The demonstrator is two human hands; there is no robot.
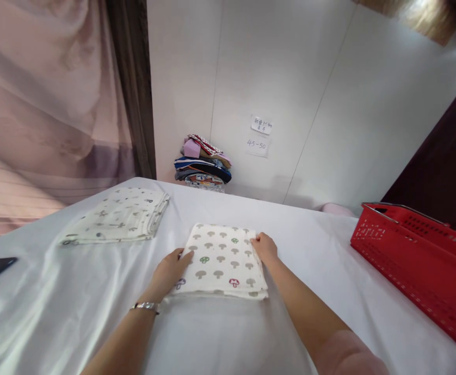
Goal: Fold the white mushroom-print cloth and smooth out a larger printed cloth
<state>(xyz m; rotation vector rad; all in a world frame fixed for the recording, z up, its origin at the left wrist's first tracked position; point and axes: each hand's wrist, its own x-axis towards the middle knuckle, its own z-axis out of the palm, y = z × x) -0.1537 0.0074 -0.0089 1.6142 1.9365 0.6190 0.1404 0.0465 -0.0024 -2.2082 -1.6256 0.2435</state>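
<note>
Apparently edge-straightening: mushroom cloth (220,260) folded flat, well left of basket (415,263). Left hand (170,272), right hand (267,249) pinching opposite edges. Lifting would call for even grip, layers together.

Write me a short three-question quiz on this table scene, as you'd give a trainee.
1. On which side of the mushroom-print cloth is the red basket? A) left B) right C) underneath
2. True or false: the left hand and the right hand are both touching that cloth.
3. Fill in the blank: the bracelet is on the ____ wrist.
Key: 1 B; 2 true; 3 left.
</note>
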